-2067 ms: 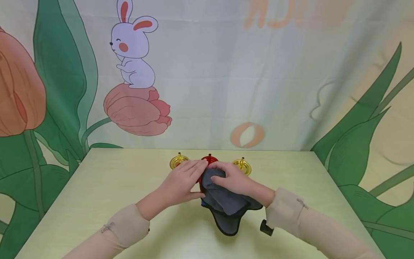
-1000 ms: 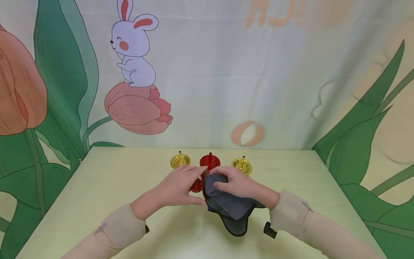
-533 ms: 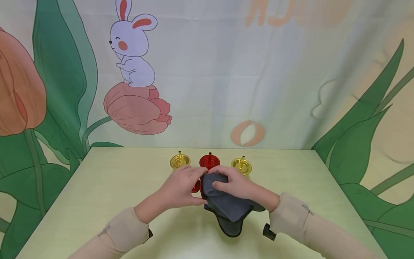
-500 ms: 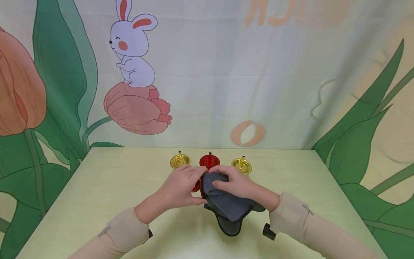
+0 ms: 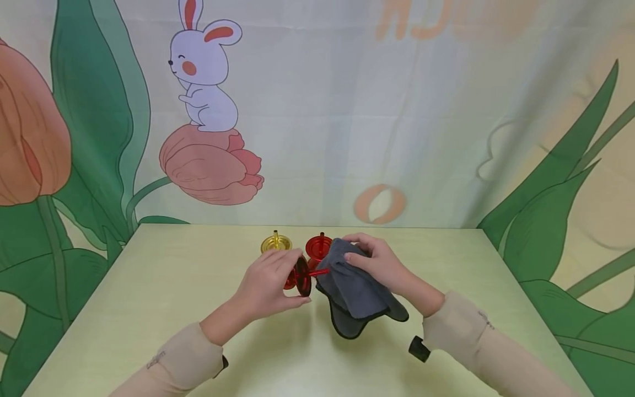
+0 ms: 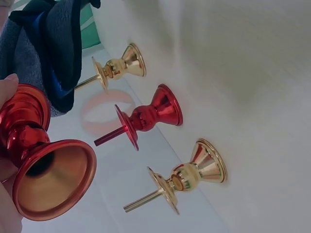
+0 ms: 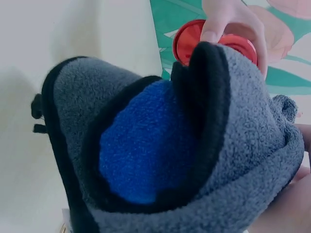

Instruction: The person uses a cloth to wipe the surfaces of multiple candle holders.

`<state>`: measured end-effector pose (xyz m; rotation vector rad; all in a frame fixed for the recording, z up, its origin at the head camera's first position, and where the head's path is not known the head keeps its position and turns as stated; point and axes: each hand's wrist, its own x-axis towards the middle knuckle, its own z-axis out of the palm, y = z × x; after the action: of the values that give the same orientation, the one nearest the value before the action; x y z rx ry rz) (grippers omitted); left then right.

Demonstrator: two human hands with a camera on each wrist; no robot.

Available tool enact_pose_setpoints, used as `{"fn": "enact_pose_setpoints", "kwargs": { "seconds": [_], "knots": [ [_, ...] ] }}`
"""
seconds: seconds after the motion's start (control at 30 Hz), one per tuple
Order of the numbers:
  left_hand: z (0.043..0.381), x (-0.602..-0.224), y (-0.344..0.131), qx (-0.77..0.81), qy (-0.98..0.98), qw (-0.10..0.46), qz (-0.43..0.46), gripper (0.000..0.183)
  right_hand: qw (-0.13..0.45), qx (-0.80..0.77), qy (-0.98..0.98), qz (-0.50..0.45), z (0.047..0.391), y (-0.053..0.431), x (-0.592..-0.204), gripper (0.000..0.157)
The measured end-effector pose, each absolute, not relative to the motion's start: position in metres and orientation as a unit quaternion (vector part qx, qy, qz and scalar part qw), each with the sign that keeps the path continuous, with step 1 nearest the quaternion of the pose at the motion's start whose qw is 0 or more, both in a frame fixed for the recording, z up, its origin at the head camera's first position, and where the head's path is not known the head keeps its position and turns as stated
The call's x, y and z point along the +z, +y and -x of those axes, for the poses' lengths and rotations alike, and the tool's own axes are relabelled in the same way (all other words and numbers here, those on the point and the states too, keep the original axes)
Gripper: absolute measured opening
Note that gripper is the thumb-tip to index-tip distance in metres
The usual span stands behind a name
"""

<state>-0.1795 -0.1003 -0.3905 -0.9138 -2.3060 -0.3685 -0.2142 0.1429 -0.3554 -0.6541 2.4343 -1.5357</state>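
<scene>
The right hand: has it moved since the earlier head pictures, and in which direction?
Yes. In the head view, the right hand has moved rightward and up the picture, closer to the printed orange ring.

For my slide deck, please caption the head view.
Left hand holds a red candlestick sideways; right hand grips a gray cloth.

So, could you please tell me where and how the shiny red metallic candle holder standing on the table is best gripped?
I'd grip the standing red candle holder by its round middle bulb, below the wide top disc, coming from the near side once the grey fabric cloth is clear: it stands upright, flanked by shiny gold candle holders.
</scene>
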Motion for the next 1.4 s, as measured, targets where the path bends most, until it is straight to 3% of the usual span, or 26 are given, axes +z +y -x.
{"fn": "enact_pose_setpoints", "kwargs": {
  "seconds": [0.43,0.87,1.2,1.4],
  "knots": [
    [0.171,-0.388,-0.089,-0.23,-0.866,0.302,0.326,0.086,0.112,-0.536,0.804,0.234,0.208,0.134,-0.367,0.031],
    [0.164,-0.39,-0.084,-0.376,-0.843,0.225,0.311,0.089,0.119,-0.529,0.805,0.242,0.204,0.123,-0.366,0.032],
    [0.159,-0.379,-0.085,-0.511,-0.808,0.059,0.287,0.074,0.146,-0.565,0.77,0.256,0.203,0.121,-0.361,0.031],
    [0.16,-0.375,-0.088,-0.54,-0.795,0.014,0.275,0.065,0.168,-0.59,0.756,0.228,0.203,0.121,-0.361,0.034]
  ]
}}
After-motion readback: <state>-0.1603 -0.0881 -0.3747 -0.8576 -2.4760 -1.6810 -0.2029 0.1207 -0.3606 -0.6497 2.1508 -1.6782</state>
